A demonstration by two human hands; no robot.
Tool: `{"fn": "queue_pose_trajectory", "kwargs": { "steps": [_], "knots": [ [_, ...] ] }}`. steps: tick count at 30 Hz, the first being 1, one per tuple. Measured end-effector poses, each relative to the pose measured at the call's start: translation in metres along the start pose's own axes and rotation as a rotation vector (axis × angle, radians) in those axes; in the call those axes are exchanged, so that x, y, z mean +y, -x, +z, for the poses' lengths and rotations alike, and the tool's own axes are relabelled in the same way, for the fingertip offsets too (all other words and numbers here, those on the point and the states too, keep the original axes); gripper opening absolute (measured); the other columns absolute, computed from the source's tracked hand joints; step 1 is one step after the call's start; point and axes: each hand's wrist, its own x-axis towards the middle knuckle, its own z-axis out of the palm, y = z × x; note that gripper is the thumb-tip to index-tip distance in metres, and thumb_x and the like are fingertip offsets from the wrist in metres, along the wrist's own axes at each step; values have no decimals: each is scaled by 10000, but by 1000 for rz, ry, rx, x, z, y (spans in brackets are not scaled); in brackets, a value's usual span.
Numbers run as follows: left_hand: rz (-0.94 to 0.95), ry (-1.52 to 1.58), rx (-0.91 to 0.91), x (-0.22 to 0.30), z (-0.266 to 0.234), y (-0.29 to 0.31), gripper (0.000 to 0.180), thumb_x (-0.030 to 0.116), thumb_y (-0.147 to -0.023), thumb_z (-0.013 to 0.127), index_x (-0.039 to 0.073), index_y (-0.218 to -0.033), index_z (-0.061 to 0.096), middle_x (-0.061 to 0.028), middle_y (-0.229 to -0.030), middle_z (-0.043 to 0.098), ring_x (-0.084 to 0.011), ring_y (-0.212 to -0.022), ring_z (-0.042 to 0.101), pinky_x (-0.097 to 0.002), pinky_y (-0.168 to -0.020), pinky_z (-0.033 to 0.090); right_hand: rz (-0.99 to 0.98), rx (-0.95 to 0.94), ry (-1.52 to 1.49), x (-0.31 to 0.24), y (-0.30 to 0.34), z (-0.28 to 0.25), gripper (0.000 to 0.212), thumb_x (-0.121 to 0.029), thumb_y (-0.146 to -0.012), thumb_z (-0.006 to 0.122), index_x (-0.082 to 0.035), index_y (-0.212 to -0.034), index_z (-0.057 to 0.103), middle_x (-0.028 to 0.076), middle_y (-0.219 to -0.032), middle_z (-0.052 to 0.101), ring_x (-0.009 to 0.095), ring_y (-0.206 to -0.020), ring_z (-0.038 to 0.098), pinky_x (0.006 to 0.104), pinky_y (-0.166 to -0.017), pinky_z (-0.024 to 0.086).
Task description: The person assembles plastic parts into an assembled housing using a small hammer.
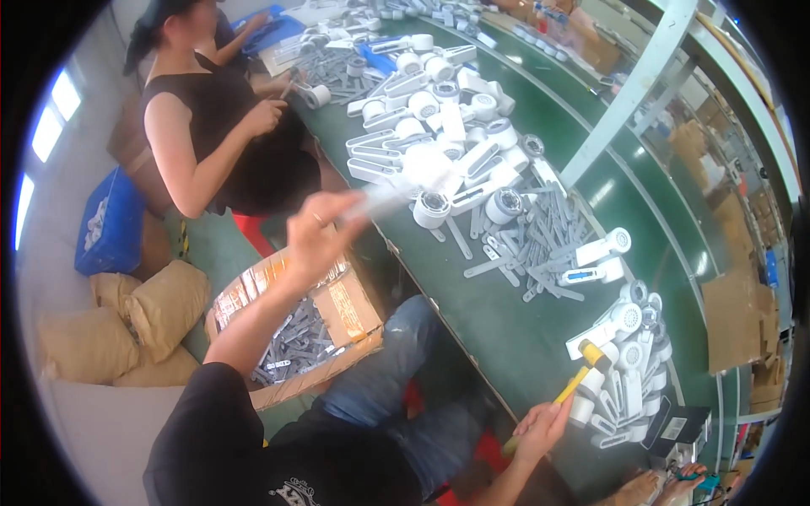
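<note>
My left hand point(321, 234) is closed on the narrow end of a white plastic part with a round head point(429, 167), smeared by motion, held over the bench edge. Beyond it lies a big heap of similar white round-headed parts point(411, 126). My right hand point(542, 428) grips the yellow handle of a small mallet point(574, 384), its yellow-and-dark head raised in front of a second pile of white parts point(629, 371). Between the two heaps, grey flat plastic strips point(548, 236) lie loose on the green bench point(498, 329).
An open cardboard box point(346, 312) of grey strips stands beside my left leg. Brown sacks point(164, 308) and a blue bin point(110, 223) are farther left. A co-worker point(219, 126) sits at the bench, upper left. Another person's hands point(666, 485) show at lower right, beyond a metal post point(629, 93).
</note>
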Motion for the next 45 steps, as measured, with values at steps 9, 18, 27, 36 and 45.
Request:
{"fn": "queue_pose_trajectory", "kwargs": {
  "steps": [9, 18, 27, 36, 45],
  "knots": [
    [-229, -606, 174, -177, 43, -100, 337, 415, -957, 701, 194, -1185, 814, -209, -849, 729, -388, -795, 730, -494, -758, 580, 2, 23, -40, -5, 6, -8, 571, -217, -1155, 394, -89, -1691, 244, 25, -682, 455, 76, -471, 407, 246, -404, 394],
    [-225, -606, -218, -209, 63, -152, 518, 362, -1024, 664, 34, -1424, 644, -230, -1311, 716, -395, -1231, 679, -436, -1053, 512, -92, 392, 14, -29, 32, -25, 632, -34, -1058, 575, -75, -1647, 353, -46, -658, 518, 44, -457, 423, 236, -423, 345],
    [683, 526, -619, 247, 208, 97, 485, 196, -826, 820, 95, -1283, 696, -84, -1241, 704, -330, -1201, 632, -493, -1023, 508, -79, 636, -213, -7, 1, -89, 450, -104, -1093, 492, -10, -1532, 471, -39, -568, 369, 72, -386, 327, 280, -348, 300],
    [889, 162, -620, 270, 207, 135, 258, 224, -826, 672, 77, -1028, 740, -66, -1088, 666, -272, -1210, 569, -487, -1095, 402, -104, 509, -283, 16, 15, -110, 396, -87, -1102, 462, 2, -1484, 516, -38, -554, 359, 60, -381, 302, 256, -338, 320],
    [540, 125, -619, 149, 120, 41, 331, 199, -868, 806, 126, -1182, 733, -28, -1201, 705, -276, -1166, 625, -501, -1027, 422, -3, 195, -119, -20, 12, -29, 358, -59, -1069, 522, 39, -1399, 617, -36, -559, 447, 41, -397, 371, 243, -386, 353]
  ]
}}
